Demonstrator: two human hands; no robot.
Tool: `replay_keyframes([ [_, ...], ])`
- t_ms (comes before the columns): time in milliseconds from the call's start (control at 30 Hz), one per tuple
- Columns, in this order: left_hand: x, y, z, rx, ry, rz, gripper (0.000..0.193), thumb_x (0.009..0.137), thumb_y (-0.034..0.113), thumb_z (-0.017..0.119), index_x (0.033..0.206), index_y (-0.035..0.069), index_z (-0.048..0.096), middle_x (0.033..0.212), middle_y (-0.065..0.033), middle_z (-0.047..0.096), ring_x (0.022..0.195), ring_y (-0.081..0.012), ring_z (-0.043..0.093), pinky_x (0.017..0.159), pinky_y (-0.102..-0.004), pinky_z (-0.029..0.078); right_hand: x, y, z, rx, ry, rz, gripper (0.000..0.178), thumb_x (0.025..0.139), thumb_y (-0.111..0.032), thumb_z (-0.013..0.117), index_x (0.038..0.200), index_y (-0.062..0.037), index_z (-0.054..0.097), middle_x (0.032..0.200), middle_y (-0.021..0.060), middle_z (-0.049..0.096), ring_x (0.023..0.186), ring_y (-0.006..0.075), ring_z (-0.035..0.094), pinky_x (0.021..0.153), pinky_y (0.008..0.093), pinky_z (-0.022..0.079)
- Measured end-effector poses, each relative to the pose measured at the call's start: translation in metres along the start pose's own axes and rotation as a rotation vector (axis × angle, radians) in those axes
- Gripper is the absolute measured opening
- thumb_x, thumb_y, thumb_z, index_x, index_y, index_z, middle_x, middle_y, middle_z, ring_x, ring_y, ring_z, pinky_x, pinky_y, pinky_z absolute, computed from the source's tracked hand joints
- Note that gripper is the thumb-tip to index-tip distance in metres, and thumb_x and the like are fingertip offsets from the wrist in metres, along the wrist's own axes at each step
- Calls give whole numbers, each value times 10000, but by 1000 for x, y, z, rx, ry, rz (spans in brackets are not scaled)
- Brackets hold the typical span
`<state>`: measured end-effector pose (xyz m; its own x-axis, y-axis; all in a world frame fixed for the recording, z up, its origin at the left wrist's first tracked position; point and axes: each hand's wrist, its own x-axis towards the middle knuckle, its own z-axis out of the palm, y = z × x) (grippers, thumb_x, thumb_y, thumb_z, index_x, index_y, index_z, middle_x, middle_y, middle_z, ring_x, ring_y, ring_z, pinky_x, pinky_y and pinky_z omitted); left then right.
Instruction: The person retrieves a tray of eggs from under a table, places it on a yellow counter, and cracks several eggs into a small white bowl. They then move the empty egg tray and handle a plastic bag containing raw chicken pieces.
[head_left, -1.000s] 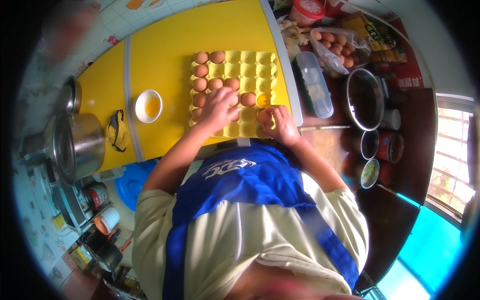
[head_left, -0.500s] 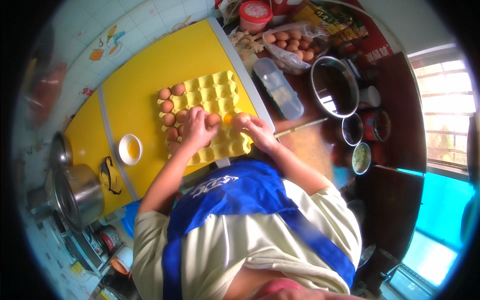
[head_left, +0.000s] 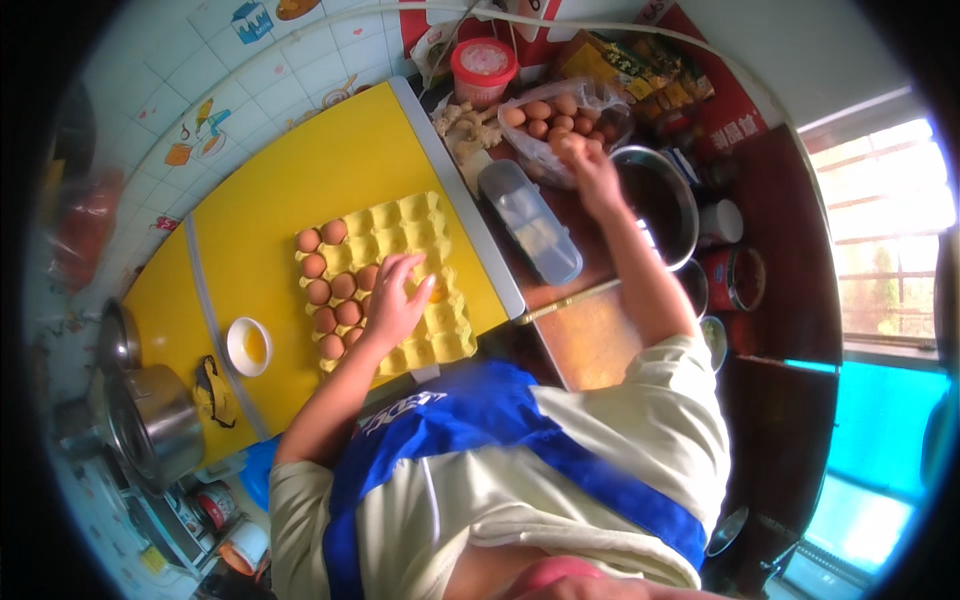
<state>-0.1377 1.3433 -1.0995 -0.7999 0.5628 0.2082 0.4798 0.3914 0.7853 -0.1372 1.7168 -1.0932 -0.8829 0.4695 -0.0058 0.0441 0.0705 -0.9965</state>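
Note:
A yellow egg tray (head_left: 397, 222) lies on the yellow tabletop, with several brown eggs (head_left: 318, 291) in its left-hand cells. Over the middle of the tray is my left hand (head_left: 392, 305), its fingers curved and apart; what lies beneath the palm is hidden. A small orange-yellow spot (head_left: 436, 293) shows in a cell beside its fingertips. My right hand (head_left: 594, 172) reaches far right to a clear plastic bag (head_left: 547, 160) of brown eggs. Its fingers are closed on an egg (head_left: 570, 148) at the bag's near edge, partly covered by the fingers.
A small white bowl (head_left: 240, 347) with yellow liquid stands left of the tray. An egg box-like clear plastic case (head_left: 530, 222), a metal basin (head_left: 688, 210) and a red-lidded tub (head_left: 483, 72) surround the bag. A steel pot (head_left: 165, 425) stands at far left.
My right hand has gone from the tray to the bag of eggs, up and to the right. The left hand stays over the tray, its fingers now parted from the egg it held.

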Motion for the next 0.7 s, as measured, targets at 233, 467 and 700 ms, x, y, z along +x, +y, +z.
replay_keyframes([
  [233,-19,-2,-4,-46,101,-172,229,864,87,615,1087,35,604,1032,-98,564,815,-193,559,748,-296,469,126,57,-79,-1054,295,-133,627,704,-500,748,1146,-67,650,1181,228,574,1072,328,570,944,388,447],
  [467,-31,-16,-21,18,241,-141,190,887,80,593,1067,23,607,1003,-102,597,851,-189,571,773,-285,463,168,100,-104,-1029,-30,-4,749,713,-586,688,1318,-174,529,1227,228,567,1170,327,522,995,379,405],
  [700,-55,-48,-77,99,415,-401,194,895,127,605,1074,53,597,982,-101,591,867,-207,592,761,-320,483,159,92,-97,-1189,12,-337,542,769,-412,677,1267,-227,572,1032,180,647,975,349,601,872,428,474],
])
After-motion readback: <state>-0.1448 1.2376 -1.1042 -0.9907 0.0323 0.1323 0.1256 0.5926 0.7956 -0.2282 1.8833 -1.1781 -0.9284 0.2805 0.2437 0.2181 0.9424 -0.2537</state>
